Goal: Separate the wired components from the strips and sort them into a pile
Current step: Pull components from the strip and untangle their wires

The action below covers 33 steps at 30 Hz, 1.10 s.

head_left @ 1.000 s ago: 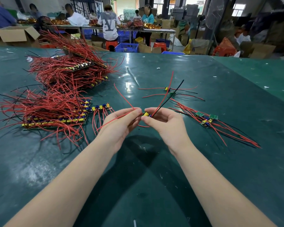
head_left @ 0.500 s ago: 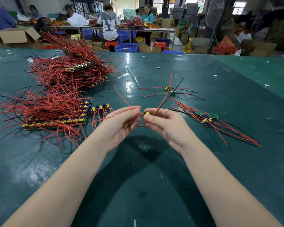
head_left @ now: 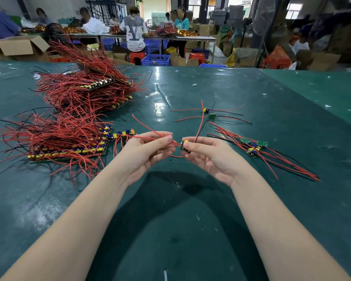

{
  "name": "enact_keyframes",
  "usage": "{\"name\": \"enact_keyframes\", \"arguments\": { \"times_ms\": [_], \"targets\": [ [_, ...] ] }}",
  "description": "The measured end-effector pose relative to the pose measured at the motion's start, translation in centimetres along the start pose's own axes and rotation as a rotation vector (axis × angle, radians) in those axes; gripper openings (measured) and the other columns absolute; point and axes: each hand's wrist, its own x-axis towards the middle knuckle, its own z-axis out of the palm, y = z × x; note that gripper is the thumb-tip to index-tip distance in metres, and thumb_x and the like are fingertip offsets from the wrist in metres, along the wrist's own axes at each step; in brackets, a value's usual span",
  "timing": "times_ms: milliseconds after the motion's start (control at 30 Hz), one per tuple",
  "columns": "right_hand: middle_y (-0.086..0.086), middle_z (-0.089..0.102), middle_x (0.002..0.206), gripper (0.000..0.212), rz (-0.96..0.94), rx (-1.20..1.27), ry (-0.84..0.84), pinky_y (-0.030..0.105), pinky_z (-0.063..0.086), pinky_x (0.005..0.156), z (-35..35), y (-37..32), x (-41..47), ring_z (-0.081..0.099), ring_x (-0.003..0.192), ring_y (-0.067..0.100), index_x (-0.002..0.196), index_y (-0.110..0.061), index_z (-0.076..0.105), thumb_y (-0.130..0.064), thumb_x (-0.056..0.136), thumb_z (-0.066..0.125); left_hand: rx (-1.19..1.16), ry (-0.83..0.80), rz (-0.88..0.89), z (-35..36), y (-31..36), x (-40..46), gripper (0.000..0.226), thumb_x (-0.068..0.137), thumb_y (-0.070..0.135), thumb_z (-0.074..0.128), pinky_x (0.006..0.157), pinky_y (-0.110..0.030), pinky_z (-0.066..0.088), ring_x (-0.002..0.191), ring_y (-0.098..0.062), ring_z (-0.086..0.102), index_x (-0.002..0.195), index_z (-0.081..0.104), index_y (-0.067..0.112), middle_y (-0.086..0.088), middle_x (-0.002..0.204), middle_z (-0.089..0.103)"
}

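Pinching one wired component (head_left: 184, 146) between both hands' grips (head_left: 148, 147) (head_left: 208, 152); no writing on it readable.

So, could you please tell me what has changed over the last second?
The hands have drawn slightly apart: the left hand holds a red wire, and the right hand still pinches the small component. The sorted pile on the right and the strips on the left have not moved.

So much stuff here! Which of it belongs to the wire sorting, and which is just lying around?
Part of the job:
left hand and right hand, holding a wired component
strips of red-wired parts
sorted pile

Just lying about:
cardboard box
blue crate
red stools
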Motion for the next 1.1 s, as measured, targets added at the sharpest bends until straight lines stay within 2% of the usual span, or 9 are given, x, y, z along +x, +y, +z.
{"name": "enact_keyframes", "arguments": {
  "times_ms": [200, 333, 400, 533, 667, 800, 900, 1033, 1100],
  "targets": [
    [0.004, 0.073, 0.078, 0.017, -0.081, -0.072, -0.019, 0.019, 0.055, 0.067, -0.1, 0.15, 0.07, 0.071, 0.074, 0.016, 0.075, -0.012, 0.079, -0.008, 0.059, 0.077, -0.051, -0.011, -0.06, -0.23, 0.07, 0.18, 0.006, 0.068, 0.011, 0.07, 0.057, -0.015, 0.055, 0.064, -0.012, 0.071, 0.069, 0.076, 0.011, -0.011, 0.076, 0.073],
    [0.006, 0.072, 0.078, 0.017, -0.083, -0.062, 0.007, 0.02, 0.055, 0.067, -0.3, 0.06, 0.11, 0.071, 0.071, 0.016, 0.075, -0.011, 0.078, -0.005, 0.06, 0.078, -0.038, -0.014, -0.03, -0.61, 0.29, 0.34, 0.018, 0.07, 0.011, 0.068, 0.064, -0.016, 0.056, 0.075, -0.017, 0.073, 0.084, 0.069, 0.001, -0.013, 0.083, 0.074],
    [0.005, 0.072, 0.076, 0.016, -0.074, -0.06, 0.024, 0.02, 0.055, 0.067, -0.49, 0.03, 0.09, 0.07, 0.071, 0.016, 0.079, -0.009, 0.076, 0.001, 0.067, 0.076, -0.025, 0.001, -0.011, -0.76, 0.46, 0.32, 0.021, 0.07, 0.01, 0.068, 0.064, -0.015, 0.055, 0.077, -0.016, 0.073, 0.087, 0.068, -0.002, -0.013, 0.082, 0.074],
    [0.005, 0.07, 0.074, 0.021, -0.052, -0.057, 0.031, 0.02, 0.056, 0.068, -0.51, -0.03, 0.01, 0.071, 0.071, 0.016, 0.09, -0.005, 0.073, 0.011, 0.077, 0.069, -0.04, -0.004, -0.047, -0.71, 0.68, 0.02, 0.009, 0.068, 0.01, 0.068, 0.058, -0.012, 0.054, 0.069, -0.012, 0.072, 0.072, 0.076, 0.007, -0.01, 0.077, 0.074],
    [0.007, 0.07, 0.075, 0.024, -0.064, -0.034, 0.008, 0.02, 0.056, 0.067, -0.34, -0.28, -0.16, 0.071, 0.07, 0.017, 0.083, -0.007, 0.077, 0.013, 0.076, 0.067, -0.06, -0.032, -0.12, -0.5, 0.83, -0.25, 0.01, 0.067, 0.013, 0.068, 0.054, -0.009, 0.052, 0.065, -0.007, 0.071, 0.066, 0.078, 0.014, -0.005, 0.075, 0.074],
    [0.006, 0.072, 0.074, 0.023, -0.079, -0.049, 0.003, 0.02, 0.056, 0.066, -0.26, -0.27, -0.33, 0.071, 0.069, 0.017, 0.077, -0.008, 0.078, 0.012, 0.075, 0.068, -0.114, -0.038, -0.105, -0.4, 0.83, -0.26, 0.012, 0.068, 0.017, 0.068, 0.055, -0.009, 0.052, 0.067, -0.007, 0.071, 0.069, 0.079, 0.014, -0.004, 0.077, 0.075],
    [0.006, 0.072, 0.073, 0.022, -0.078, -0.026, 0.022, 0.019, 0.055, 0.065, -0.45, -0.3, -0.28, 0.071, 0.068, 0.016, 0.077, -0.008, 0.077, 0.012, 0.076, 0.067, -0.101, -0.024, -0.048, -0.11, 0.75, -0.1, 0.024, 0.081, 0.025, 0.061, 0.058, -0.01, 0.053, 0.07, -0.009, 0.072, 0.071, 0.079, 0.012, -0.005, 0.077, 0.075],
    [0.006, 0.073, 0.073, 0.022, -0.069, -0.029, 0.023, 0.018, 0.055, 0.063, -0.58, -0.22, -0.15, 0.071, 0.069, 0.014, 0.078, -0.008, 0.076, 0.013, 0.077, 0.067, -0.039, 0.05, 0.063, 0.15, 0.55, 0.0, 0.022, 0.096, 0.017, 0.051, 0.059, -0.011, 0.053, 0.069, -0.012, 0.072, 0.091, 0.068, 0.004, -0.009, 0.077, 0.074],
    [0.006, 0.073, 0.073, 0.023, -0.06, -0.033, 0.02, 0.018, 0.054, 0.063, -0.56, -0.15, -0.1, 0.071, 0.068, 0.015, 0.076, -0.009, 0.077, 0.012, 0.077, 0.067, -0.013, 0.064, 0.087, 0.12, 0.44, 0.01, 0.019, 0.096, 0.012, 0.051, 0.06, -0.011, 0.053, 0.067, -0.012, 0.072, 0.092, 0.066, 0.002, -0.009, 0.074, 0.074]
  ]
}}
